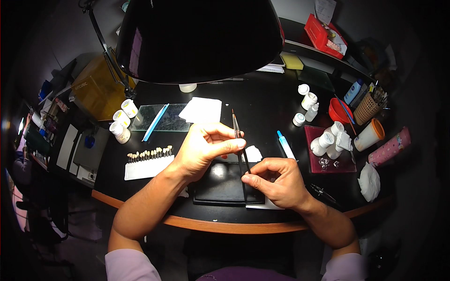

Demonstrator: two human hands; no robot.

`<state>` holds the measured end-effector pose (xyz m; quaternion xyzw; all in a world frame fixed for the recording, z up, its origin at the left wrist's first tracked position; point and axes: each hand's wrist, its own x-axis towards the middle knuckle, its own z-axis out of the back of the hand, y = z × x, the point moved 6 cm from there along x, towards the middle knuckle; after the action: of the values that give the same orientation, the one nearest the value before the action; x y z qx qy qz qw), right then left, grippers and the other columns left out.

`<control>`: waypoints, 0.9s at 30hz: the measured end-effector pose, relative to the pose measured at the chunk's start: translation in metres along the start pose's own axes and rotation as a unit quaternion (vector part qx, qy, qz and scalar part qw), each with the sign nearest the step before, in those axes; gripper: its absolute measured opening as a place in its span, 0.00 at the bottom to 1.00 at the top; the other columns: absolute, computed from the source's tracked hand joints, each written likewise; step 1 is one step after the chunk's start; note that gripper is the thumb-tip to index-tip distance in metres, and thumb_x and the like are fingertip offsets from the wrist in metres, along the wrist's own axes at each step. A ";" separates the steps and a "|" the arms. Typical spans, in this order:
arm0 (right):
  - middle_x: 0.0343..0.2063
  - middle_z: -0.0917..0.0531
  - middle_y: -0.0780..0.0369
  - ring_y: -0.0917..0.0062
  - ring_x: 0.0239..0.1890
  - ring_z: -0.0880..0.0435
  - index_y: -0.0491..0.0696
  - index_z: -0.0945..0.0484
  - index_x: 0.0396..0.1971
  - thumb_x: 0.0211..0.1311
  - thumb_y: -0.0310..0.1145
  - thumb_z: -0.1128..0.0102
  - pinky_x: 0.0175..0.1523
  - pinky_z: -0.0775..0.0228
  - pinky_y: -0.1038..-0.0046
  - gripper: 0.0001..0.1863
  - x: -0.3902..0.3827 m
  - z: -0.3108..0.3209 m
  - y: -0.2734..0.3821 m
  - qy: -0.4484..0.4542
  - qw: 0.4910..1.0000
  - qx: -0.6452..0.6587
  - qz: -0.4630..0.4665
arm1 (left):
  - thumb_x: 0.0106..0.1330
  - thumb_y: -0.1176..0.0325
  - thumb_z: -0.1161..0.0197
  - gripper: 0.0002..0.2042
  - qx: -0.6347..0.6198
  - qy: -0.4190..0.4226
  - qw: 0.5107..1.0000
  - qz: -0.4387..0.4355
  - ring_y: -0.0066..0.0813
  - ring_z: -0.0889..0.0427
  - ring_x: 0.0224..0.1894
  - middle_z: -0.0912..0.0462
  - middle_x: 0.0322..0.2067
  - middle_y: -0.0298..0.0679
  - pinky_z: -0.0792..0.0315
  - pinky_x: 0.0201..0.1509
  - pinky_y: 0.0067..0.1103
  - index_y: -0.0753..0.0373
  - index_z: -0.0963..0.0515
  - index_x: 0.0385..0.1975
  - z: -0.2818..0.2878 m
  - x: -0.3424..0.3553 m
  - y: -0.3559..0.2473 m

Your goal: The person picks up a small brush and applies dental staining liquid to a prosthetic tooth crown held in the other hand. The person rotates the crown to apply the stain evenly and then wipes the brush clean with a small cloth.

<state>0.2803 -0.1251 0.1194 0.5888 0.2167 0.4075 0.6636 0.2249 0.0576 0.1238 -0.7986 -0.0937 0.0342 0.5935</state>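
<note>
A slim dark brush [236, 123] with a reddish-brown tip stands nearly upright over the desk, tip up. My left hand [209, 145] is closed, thumb and fingers pinching it below the tip. Lower down, my right hand [277, 181] is also closed, with its thumb and fingertips at the handle. A second dark strip runs beside the handle; I cannot tell if it is part of the same tool. Beneath the hands lies a shiny black flat case [217, 187]. A crumpled white tissue [253, 154] shows behind the brush.
A black lamp shade [199, 42] hangs over the far side. At left are a row of tooth-coloured shade tabs [149, 167], white jars [121, 119] and a glass slab [140, 121]. Bottles stand on a dark red tray [318, 163] at right, near a red bowl [338, 112].
</note>
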 end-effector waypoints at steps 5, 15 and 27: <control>0.21 0.18 0.70 0.93 0.23 0.26 0.40 0.13 0.29 0.63 0.28 0.24 0.26 0.37 0.84 0.08 0.001 0.000 0.000 0.000 1.000 0.000 0.002 | 0.60 0.75 0.24 0.08 0.006 -0.007 1.000 0.005 0.22 0.12 0.39 0.10 0.39 0.42 0.27 0.36 0.16 0.63 0.16 0.37 0.001 0.000 0.000; 0.21 0.18 0.70 0.94 0.22 0.27 0.40 0.13 0.29 0.63 0.28 0.25 0.26 0.39 0.84 0.07 0.001 -0.001 -0.001 0.002 1.000 -0.002 0.001 | 0.61 0.74 0.23 0.09 0.017 -0.005 1.000 0.008 0.21 0.13 0.38 0.10 0.38 0.41 0.28 0.36 0.16 0.63 0.16 0.37 0.001 -0.001 -0.001; 0.21 0.17 0.70 0.93 0.22 0.26 0.41 0.12 0.30 0.63 0.28 0.25 0.26 0.38 0.84 0.07 0.001 0.001 0.002 0.002 1.000 -0.010 0.014 | 0.61 0.73 0.23 0.08 0.017 -0.005 1.000 0.004 0.20 0.13 0.38 0.10 0.38 0.40 0.30 0.34 0.16 0.62 0.16 0.37 0.001 0.000 0.000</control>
<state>0.2804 -0.1251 0.1220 0.5844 0.2057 0.4204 0.6629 0.2244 0.0586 0.1238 -0.7886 -0.0926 0.0425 0.6064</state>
